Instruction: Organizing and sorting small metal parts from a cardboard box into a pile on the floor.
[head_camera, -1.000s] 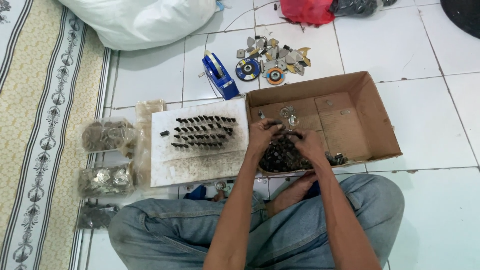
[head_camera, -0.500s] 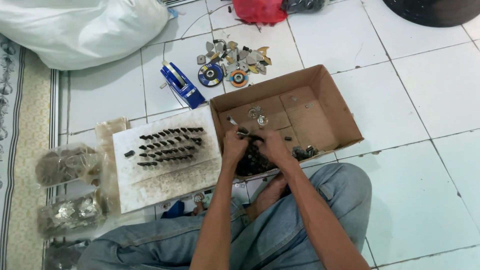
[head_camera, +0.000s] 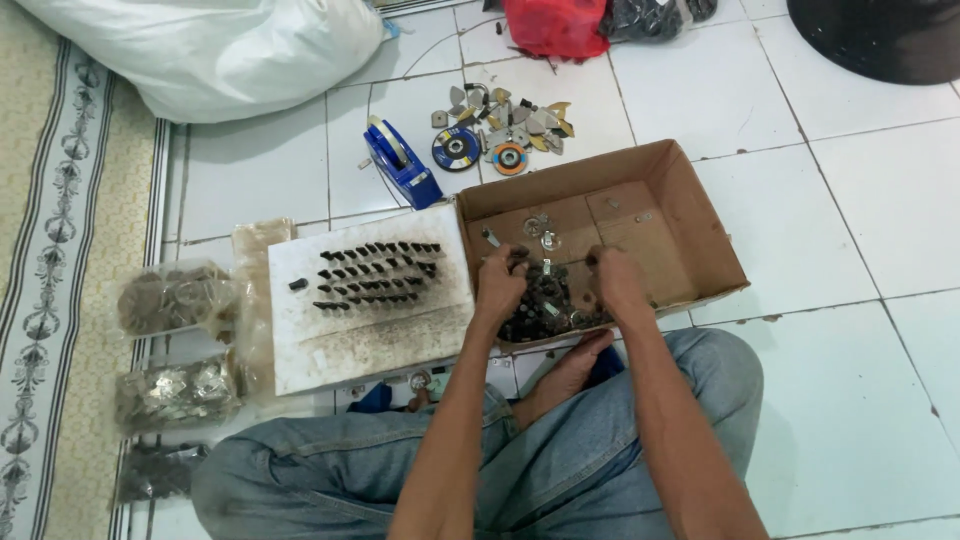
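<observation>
Seated cross-legged on tiled floor (head_camera: 860, 330). Open cardboard box (head_camera: 690, 215) directly ahead, near flap down over knees; bare tiles to right, rug (head_camera: 60, 300) along left edge. Both hands inside box: left hand (head_camera: 500, 285) and right hand (head_camera: 615, 280), fingers curled into heap of small dark metal parts (head_camera: 545, 300) at near side of box; grasp itself not discernible. Parts dark, greasy, mixed with a few bright pieces. White board (head_camera: 370, 325) just left of box, carrying rows of dark parts (head_camera: 375, 275). Clear bags (head_camera: 170, 340) of parts farther left. Blue tape dispenser (head_camera: 400, 165), discs (head_camera: 480, 152) beyond. White sack (head_camera: 210, 50) and red bag (head_camera: 555, 25) at far edge.
</observation>
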